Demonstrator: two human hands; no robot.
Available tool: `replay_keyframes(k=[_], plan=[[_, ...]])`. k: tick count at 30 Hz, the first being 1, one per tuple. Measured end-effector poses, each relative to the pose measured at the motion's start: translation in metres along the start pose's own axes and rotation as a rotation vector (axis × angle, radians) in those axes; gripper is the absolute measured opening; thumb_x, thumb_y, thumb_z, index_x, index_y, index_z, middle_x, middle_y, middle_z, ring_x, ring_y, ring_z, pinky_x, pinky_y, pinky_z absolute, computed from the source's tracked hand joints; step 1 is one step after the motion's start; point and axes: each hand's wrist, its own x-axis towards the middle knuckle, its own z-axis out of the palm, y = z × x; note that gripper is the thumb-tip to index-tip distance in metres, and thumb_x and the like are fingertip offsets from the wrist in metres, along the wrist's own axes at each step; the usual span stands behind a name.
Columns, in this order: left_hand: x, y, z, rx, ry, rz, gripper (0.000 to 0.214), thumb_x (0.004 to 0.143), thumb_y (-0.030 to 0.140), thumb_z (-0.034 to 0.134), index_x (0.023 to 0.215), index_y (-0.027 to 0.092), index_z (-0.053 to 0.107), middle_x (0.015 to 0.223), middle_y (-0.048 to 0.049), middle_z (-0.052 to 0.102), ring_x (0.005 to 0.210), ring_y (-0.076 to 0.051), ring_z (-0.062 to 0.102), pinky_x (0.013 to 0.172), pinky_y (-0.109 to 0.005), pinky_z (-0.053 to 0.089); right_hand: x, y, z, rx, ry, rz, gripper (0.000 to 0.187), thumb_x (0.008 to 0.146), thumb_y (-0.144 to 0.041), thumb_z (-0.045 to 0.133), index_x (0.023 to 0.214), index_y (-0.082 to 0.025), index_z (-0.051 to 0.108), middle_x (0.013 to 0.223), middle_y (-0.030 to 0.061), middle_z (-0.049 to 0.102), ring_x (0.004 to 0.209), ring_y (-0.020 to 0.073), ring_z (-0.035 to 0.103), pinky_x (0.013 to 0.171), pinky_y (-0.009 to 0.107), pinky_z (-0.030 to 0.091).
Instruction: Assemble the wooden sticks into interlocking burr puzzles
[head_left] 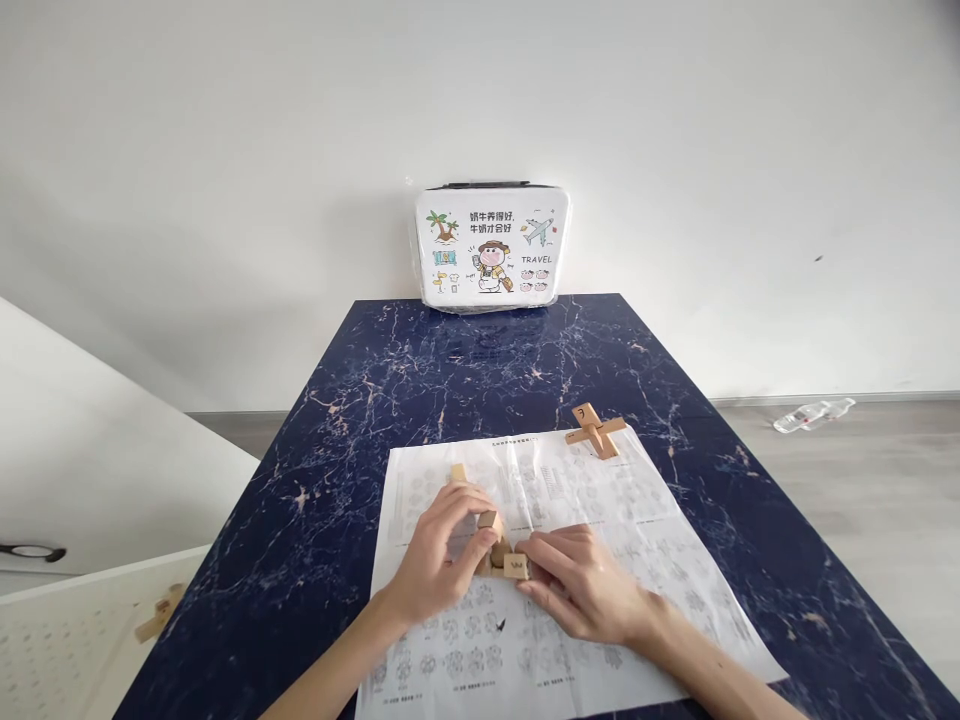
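Note:
My left hand (439, 550) is closed around an upright wooden puzzle block (490, 521), thumb on the near side and fingers curled over the far side. My right hand (585, 585) pinches a marked wooden puzzle block (515, 566) at its right end. Between the hands the blocks meet low over the printed instruction sheet (652, 640); how they fit together is partly hidden by my fingers. Just beyond my left fingers another wooden piece (458, 472) shows. Several wooden pieces joined in a cross (596, 432) rest at the sheet's far right corner.
Under the sheet is a dark blue marbled table (480, 390). A white cartoon-printed case (491, 245) stands at its back edge against the wall. Wooden pieces (159, 615) lie on a white perforated surface (67, 640) at lower left. A clear plastic bottle (814, 413) lies on the floor at right.

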Motion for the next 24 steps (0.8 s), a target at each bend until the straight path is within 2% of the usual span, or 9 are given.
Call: replay_keyframes(k=[3, 6, 11, 15, 17, 20, 24], plan=[[0.001, 0.003, -0.003, -0.034, -0.022, -0.03, 0.023, 0.109, 0.039, 0.051, 0.093, 0.024, 0.058, 0.09, -0.0045, 0.062, 0.092, -0.024, 0.062, 0.088, -0.043, 0.054, -0.001, -0.001, 0.002, -0.06, 0.027, -0.054, 0.039, 0.117, -0.045, 0.033, 0.09, -0.023, 0.051, 0.073, -0.001, 0.054, 0.053, 0.0159, 0.04, 0.052, 0.032, 0.031], [0.001, 0.005, -0.004, -0.033, -0.027, -0.066, 0.027, 0.108, 0.043, 0.05, 0.09, 0.024, 0.053, 0.085, -0.0031, 0.057, 0.083, -0.023, 0.058, 0.081, -0.041, 0.052, -0.001, -0.003, 0.002, -0.1, 0.038, -0.098, 0.037, 0.118, -0.044, 0.031, 0.104, -0.021, 0.057, 0.075, 0.0, 0.056, 0.054, 0.0169, 0.044, 0.052, 0.032, 0.034], [0.002, 0.005, -0.005, -0.074, -0.031, -0.121, 0.036, 0.109, 0.048, 0.048, 0.084, 0.023, 0.048, 0.078, -0.0008, 0.052, 0.072, -0.019, 0.051, 0.073, -0.037, 0.049, 0.002, -0.01, -0.002, -0.132, 0.075, -0.18, 0.033, 0.118, -0.041, 0.031, 0.123, -0.02, 0.055, 0.078, 0.0006, 0.061, 0.055, 0.0176, 0.049, 0.052, 0.032, 0.039], [0.003, 0.003, -0.009, -0.097, 0.059, -0.166, 0.041, 0.11, 0.053, 0.045, 0.083, 0.023, 0.05, 0.073, -0.0004, 0.051, 0.068, -0.018, 0.051, 0.067, -0.035, 0.05, 0.002, -0.014, -0.006, -0.106, 0.143, -0.189, 0.036, 0.118, -0.044, 0.028, 0.123, -0.021, 0.055, 0.079, 0.0013, 0.063, 0.056, 0.0178, 0.052, 0.052, 0.032, 0.04], [0.004, 0.0, -0.013, -0.032, 0.177, -0.181, 0.039, 0.111, 0.051, 0.045, 0.085, 0.023, 0.052, 0.075, -0.0011, 0.053, 0.071, -0.02, 0.054, 0.07, -0.036, 0.051, 0.002, -0.013, -0.007, -0.107, 0.185, -0.128, 0.033, 0.118, -0.043, 0.032, 0.123, -0.021, 0.056, 0.08, 0.0022, 0.064, 0.056, 0.0177, 0.053, 0.052, 0.032, 0.042], [0.006, -0.01, -0.019, 0.161, 0.349, -0.192, 0.035, 0.111, 0.046, 0.046, 0.086, 0.023, 0.053, 0.082, -0.0019, 0.058, 0.079, -0.021, 0.058, 0.077, -0.037, 0.051, 0.003, -0.009, -0.006, -0.142, 0.249, 0.059, 0.024, 0.115, -0.033, 0.042, 0.124, -0.019, 0.06, 0.08, 0.0027, 0.064, 0.059, 0.0178, 0.059, 0.054, 0.031, 0.046], [0.008, -0.03, -0.029, 0.468, 0.379, -0.193, 0.03, 0.111, 0.041, 0.045, 0.09, 0.024, 0.057, 0.098, -0.0054, 0.065, 0.1, -0.026, 0.061, 0.091, -0.042, 0.051, 0.006, 0.0, -0.001, -0.212, 0.332, 0.24, 0.024, 0.113, -0.03, 0.049, 0.125, -0.018, 0.066, 0.087, 0.0074, 0.069, 0.072, 0.021, 0.069, 0.061, 0.032, 0.053]])
